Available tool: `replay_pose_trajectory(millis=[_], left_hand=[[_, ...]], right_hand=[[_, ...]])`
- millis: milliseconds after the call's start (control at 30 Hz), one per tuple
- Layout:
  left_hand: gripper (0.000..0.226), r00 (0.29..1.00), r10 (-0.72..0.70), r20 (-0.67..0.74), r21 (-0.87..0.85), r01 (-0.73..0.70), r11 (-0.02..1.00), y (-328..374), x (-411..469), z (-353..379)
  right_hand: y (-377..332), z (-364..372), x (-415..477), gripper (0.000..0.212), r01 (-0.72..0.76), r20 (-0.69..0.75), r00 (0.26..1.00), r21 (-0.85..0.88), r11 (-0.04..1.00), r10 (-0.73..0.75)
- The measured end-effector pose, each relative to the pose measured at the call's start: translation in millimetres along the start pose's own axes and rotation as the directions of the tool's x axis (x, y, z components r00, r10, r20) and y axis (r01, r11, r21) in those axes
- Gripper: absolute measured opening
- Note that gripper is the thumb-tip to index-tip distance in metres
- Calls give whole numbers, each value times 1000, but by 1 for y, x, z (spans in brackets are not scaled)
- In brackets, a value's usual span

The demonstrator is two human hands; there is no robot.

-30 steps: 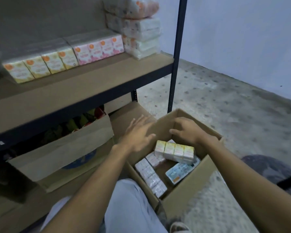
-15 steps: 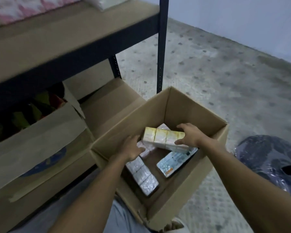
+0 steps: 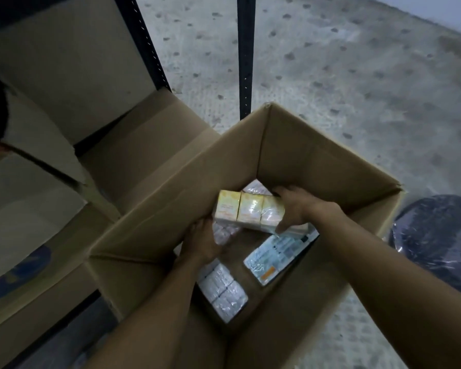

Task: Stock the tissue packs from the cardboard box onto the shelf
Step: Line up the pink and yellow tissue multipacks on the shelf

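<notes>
Both arms reach fwd; R hand (image 3: 293,209) fingers (image 3: 282,193) curled gripping, L hand (image 3: 205,241) alongside.

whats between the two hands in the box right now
The yellow tissue pack, in the head view. The right hand grips its right end; the left hand is at its lower left end, inside the cardboard box.

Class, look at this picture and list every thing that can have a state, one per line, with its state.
cardboard box, open, still holding packs.
yellow tissue pack, inside the box, held at its right end.
right hand, grips the yellow tissue pack.
left hand, at the pack's left end; grip unclear.
white tissue packs, lying on the box floor.
blue-and-white pack, lying flat on the box floor.
</notes>
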State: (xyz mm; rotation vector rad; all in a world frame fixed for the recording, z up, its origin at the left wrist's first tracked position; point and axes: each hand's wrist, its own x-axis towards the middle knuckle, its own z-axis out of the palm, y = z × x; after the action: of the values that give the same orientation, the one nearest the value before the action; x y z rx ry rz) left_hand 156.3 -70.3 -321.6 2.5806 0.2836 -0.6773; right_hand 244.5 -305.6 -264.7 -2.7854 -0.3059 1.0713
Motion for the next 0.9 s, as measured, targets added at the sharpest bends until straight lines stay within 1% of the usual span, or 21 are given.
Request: replay_pose_trajectory(millis=[133,200,267,367,467,600,700,800,900], left_hand=[[85,999,19,-49,267,-6,964,-1,7,12],[78,998,19,-56,338,1,941,0,9,15],[73,997,15,-75,350,12,937,0,8,18],[74,995,25,-95,273,2,962,1,7,22],[70,996,31,-87,209,-12,978,2,9,15],[73,996,-42,-77,35,45,998,7,6,-3],[71,994,-73,-79,-86,66,994,10,0,-15],[66,992,-58,-108,-200,35,979,14,-8,-25],[59,988,-34,-149,-314,-14,949,23,-20,-34]], right_hand=[[0,3,6,101,-26,85,996,-48,998,30],[-1,4,8,100,-30,100,994,-79,996,37],[-2,3,9,101,-33,99,994,-84,996,42],[-2,-1,6,100,-52,98,994,-69,996,58],[-1,-4,-1,99,-87,87,992,3,996,87],[-2,-13,-10,95,-112,40,993,111,988,108],[1,-25,-24,93,-89,-57,993,216,972,103],[6,-39,-39,92,-42,-160,982,328,944,100],[11,-53,-54,75,17,-234,968,417,909,89]])
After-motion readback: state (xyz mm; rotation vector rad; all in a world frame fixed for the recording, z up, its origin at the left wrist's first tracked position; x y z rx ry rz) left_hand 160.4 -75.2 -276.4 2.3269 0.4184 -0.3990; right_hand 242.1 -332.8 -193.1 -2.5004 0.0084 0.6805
